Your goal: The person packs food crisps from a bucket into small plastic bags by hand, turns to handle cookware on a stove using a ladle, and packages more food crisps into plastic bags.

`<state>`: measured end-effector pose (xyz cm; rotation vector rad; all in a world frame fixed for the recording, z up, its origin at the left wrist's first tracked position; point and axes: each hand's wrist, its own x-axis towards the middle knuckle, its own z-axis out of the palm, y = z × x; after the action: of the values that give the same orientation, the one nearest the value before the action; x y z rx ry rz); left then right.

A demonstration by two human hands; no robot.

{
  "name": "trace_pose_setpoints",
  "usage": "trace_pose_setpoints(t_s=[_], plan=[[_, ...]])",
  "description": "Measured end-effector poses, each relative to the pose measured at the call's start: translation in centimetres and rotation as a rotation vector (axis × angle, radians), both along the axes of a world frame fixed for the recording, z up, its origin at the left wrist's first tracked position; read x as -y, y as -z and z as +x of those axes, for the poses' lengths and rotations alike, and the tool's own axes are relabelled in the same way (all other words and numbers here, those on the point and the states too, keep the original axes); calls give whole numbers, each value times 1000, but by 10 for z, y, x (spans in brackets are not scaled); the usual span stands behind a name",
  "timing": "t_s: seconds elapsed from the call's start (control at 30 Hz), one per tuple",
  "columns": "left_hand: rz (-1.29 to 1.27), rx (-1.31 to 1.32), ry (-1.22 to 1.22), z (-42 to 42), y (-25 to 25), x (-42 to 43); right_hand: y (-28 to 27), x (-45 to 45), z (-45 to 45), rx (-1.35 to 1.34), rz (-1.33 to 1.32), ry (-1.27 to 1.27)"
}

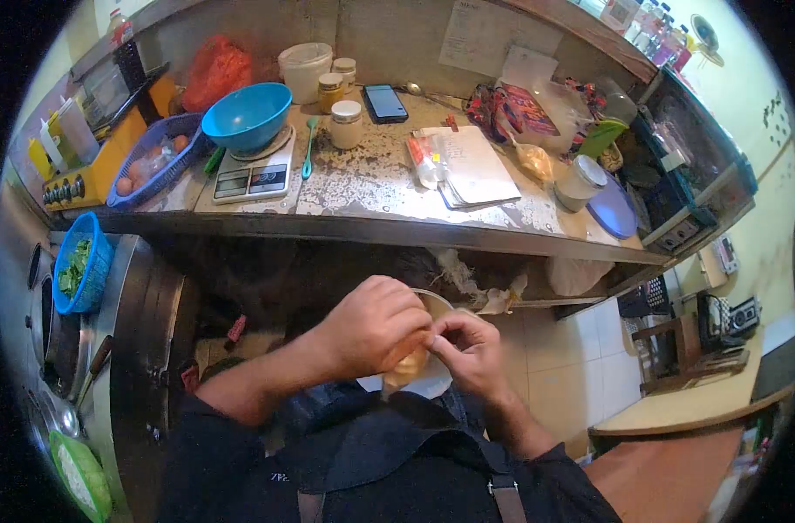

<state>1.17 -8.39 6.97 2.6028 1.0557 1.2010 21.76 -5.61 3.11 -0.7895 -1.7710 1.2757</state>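
Observation:
Low in front of my body, my left hand [371, 321] is closed around a small clear plastic bag [404, 373] with orange-tan contents. The bag's lower part hangs down below my fingers. My right hand [472, 353] pinches at the bag's upper end, its thumb and forefinger close to my left fingers; the exact spot it grips is partly hidden. Beneath both hands stands a white round bucket [436, 304], its inside mostly covered by my hands and the bag.
Across the counter [354, 205] stand a kitchen scale [254, 179] bearing a blue bowl [248, 118], a lidded jar [346, 125], a phone [385, 103] and papers [476, 166]. A similar orange-filled bag [534, 163] lies at right. Left are an egg basket [156, 159] and a greens basket [81, 261].

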Motion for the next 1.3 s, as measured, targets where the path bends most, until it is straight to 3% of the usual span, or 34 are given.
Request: trace_pose_setpoints(t_s=[0.03,0.2,0.33,0.47,0.67,0.77,1.17,1.3], plan=[[-49,81,-20,4,4,5,3,-3,-1,-50,77,27],[-74,306,-232,20,34,19,13,6,-7,-209,-124,102],[84,228,-310,14,39,22,18,15,-15,-332,-165,49],[46,293,-385,14,37,26,21,19,-17,-231,-62,19],[-253,487,-266,12,44,25,24,19,-14,-277,-236,1],[-278,501,-256,11,45,24,25,14,-10,-117,-136,-12],[-271,315,-222,4,46,15,11,12,-10,12,57,-57],[-53,440,-185,9,41,18,11,12,-8,-116,-215,-71]])
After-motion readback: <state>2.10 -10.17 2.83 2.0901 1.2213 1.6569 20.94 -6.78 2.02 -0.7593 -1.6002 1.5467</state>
